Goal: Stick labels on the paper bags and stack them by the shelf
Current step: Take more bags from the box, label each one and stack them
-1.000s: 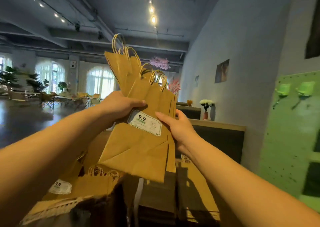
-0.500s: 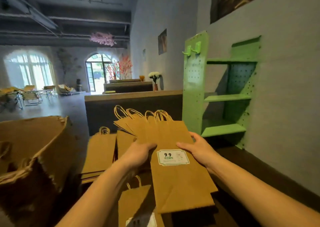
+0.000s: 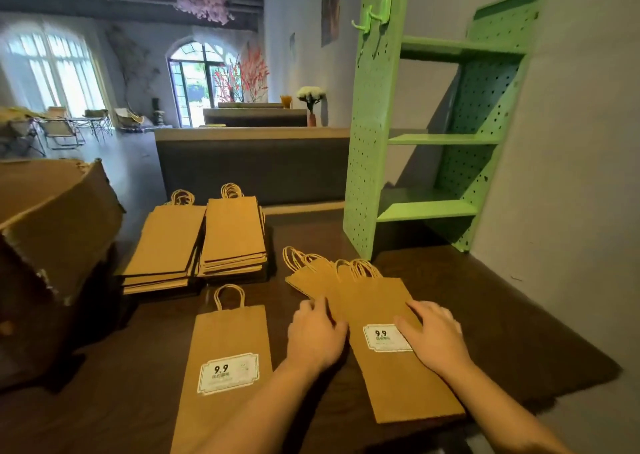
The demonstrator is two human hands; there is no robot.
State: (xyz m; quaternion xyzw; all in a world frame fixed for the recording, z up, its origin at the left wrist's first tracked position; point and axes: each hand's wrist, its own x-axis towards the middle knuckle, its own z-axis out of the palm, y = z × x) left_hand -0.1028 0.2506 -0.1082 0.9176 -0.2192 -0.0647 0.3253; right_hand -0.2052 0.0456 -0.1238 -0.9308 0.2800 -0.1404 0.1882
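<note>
A fanned bundle of brown paper bags (image 3: 374,301) lies flat on the dark table (image 3: 519,315), in front of the green pegboard shelf (image 3: 440,134). The top bag carries a white "9.9" label (image 3: 385,338). My left hand (image 3: 316,335) lies on the bundle's left edge, fingers slightly bent. My right hand (image 3: 434,335) presses flat on the top bag, partly covering the label. A single labelled bag (image 3: 227,356) lies to the left of my left arm.
Two stacks of unlabelled bags (image 3: 204,242) sit at the table's far left. A torn cardboard box (image 3: 52,218) stands at the left edge. A grey wall (image 3: 571,176) bounds the right side. A counter (image 3: 252,162) runs behind the table.
The bundle came down from in front of my face to the table beside the shelf. Both hands went from gripping its sides to resting on top. The view turned right and down.
</note>
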